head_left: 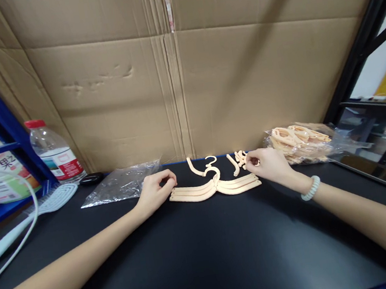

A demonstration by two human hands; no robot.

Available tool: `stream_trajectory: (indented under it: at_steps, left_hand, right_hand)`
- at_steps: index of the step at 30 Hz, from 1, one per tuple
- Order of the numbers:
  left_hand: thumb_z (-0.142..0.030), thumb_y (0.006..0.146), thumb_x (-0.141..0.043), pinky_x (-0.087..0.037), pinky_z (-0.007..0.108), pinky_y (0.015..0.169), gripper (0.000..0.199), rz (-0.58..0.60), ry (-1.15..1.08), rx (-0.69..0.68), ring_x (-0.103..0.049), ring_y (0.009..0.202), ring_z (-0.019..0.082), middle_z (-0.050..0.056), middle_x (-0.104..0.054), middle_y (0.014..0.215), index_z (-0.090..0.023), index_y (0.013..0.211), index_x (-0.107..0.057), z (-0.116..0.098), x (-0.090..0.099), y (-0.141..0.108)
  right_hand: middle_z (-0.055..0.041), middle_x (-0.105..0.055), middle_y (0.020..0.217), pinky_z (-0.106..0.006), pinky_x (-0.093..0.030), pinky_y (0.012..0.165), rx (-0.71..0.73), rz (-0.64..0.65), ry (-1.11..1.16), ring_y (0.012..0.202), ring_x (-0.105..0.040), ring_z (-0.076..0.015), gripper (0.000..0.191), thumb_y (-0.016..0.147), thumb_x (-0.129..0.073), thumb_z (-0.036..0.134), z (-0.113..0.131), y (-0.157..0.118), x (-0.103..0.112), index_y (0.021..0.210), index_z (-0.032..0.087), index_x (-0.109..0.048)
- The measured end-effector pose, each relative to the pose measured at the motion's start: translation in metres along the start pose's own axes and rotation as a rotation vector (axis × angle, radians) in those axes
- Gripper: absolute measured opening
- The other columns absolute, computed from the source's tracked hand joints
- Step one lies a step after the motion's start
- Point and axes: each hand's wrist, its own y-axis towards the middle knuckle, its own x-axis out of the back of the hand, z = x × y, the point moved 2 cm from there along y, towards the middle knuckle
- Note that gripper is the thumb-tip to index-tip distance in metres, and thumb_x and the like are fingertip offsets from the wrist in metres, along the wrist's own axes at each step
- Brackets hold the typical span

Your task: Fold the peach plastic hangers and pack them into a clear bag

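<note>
Peach-coloured plastic hangers (pixel 194 193) lie stacked flat on the black table, their arms spread left and right and the hook pointing away. At their left end is my left hand (pixel 156 188), thumb and fingertips pressed together; anything between them is hidden. My right hand (pixel 269 165) is closed in a pinch by the right end, beside a small pile of peach pieces (pixel 240 158), and what it pinches is too small to name. Behind the stack lie a loose curved arm (pixel 194 167), a small hook (pixel 211 160) and another short arm (pixel 233 165).
A clear empty bag (pixel 120 183) lies left of my left hand. A bag of peach parts (pixel 295 143) and a dark tablet (pixel 382 174) are at right. Hairbrush (pixel 53 199), bottle (pixel 57 155) and blue shelf stand left; a cardboard wall (pixel 118 92) rises behind.
</note>
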Motion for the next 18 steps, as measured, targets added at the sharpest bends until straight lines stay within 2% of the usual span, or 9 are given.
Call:
stream_trajectory:
  at_steps: [3, 6, 9, 11, 14, 16, 18]
  left_hand:
    - [-0.019, 0.074, -0.041, -0.041, 0.023, 0.057, 0.022, -0.001, 0.006, 0.001, -0.056, 0.055, 0.013, -0.003, -0.061, 0.056, -0.019, 0.058, -0.057, 0.001, 0.0, 0.0]
    - [-0.018, 0.073, -0.041, -0.042, 0.023, 0.057, 0.022, -0.004, 0.007, -0.002, -0.056, 0.054, 0.013, -0.002, -0.06, 0.055, -0.019, 0.057, -0.056, 0.0, 0.0, -0.001]
    - [-0.02, 0.074, -0.045, -0.044, 0.024, 0.058, 0.015, -0.011, -0.001, -0.005, -0.055, 0.053, 0.013, -0.003, -0.058, 0.054, -0.018, 0.066, -0.058, -0.002, 0.001, 0.001]
    - [-0.024, 0.076, -0.049, -0.046, 0.024, 0.058, 0.012, -0.011, -0.005, -0.004, -0.055, 0.053, 0.013, -0.003, -0.059, 0.055, -0.018, 0.071, -0.058, -0.002, 0.001, 0.005]
    - [-0.024, 0.077, -0.051, -0.048, 0.025, 0.06, 0.013, 0.032, 0.003, -0.007, -0.061, 0.062, 0.015, 0.001, -0.067, 0.068, -0.018, 0.081, -0.061, 0.0, -0.001, 0.019]
    - [-0.018, 0.075, -0.05, -0.049, 0.024, 0.062, 0.025, 0.089, 0.018, -0.01, -0.065, 0.071, 0.016, 0.004, -0.071, 0.082, -0.017, 0.096, -0.063, 0.004, -0.005, 0.033]
    - [-0.015, 0.071, -0.053, -0.049, 0.025, 0.064, 0.03, 0.165, 0.05, -0.024, -0.066, 0.074, 0.017, 0.005, -0.071, 0.089, -0.019, 0.098, -0.065, 0.008, -0.01, 0.048]
  right_hand:
    - [-0.001, -0.066, 0.064, -0.026, -0.032, 0.055, 0.007, 0.003, 0.013, 0.059, -0.057, -0.0153, 0.018, 0.074, -0.051, 0.019, 0.0, 0.0, 0.0, 0.063, 0.02, -0.066]
    - [-0.0006, -0.068, 0.07, -0.025, -0.035, 0.058, 0.021, 0.01, 0.04, 0.063, -0.059, -0.015, 0.02, 0.076, -0.052, 0.017, 0.001, 0.0, -0.001, 0.072, 0.022, -0.071]
    - [-0.0018, -0.068, 0.077, -0.025, -0.039, 0.061, 0.029, 0.015, 0.105, 0.066, -0.06, -0.0147, 0.021, 0.079, -0.055, 0.02, 0.001, 0.004, -0.001, 0.084, 0.024, -0.074]
    - [-0.0037, -0.068, 0.081, -0.025, -0.042, 0.064, 0.036, 0.019, 0.134, 0.07, -0.061, -0.0153, 0.019, 0.082, -0.057, 0.025, 0.001, 0.011, -0.002, 0.085, 0.024, -0.075]
    - [-0.0064, -0.067, 0.081, -0.026, -0.043, 0.065, 0.074, 0.043, 0.123, 0.077, -0.062, -0.018, 0.022, 0.086, -0.057, 0.032, 0.005, 0.027, -0.006, 0.079, 0.02, -0.074]
    - [-0.0066, -0.067, 0.076, -0.027, -0.043, 0.064, 0.137, 0.091, 0.114, 0.077, -0.062, -0.0188, 0.026, 0.088, -0.056, 0.033, 0.011, 0.041, -0.013, 0.076, 0.019, -0.074]
    - [-0.0045, -0.068, 0.073, -0.026, -0.043, 0.064, 0.232, 0.171, 0.117, 0.073, -0.062, -0.0171, 0.023, 0.089, -0.055, 0.029, 0.02, 0.055, -0.024, 0.082, 0.019, -0.074]
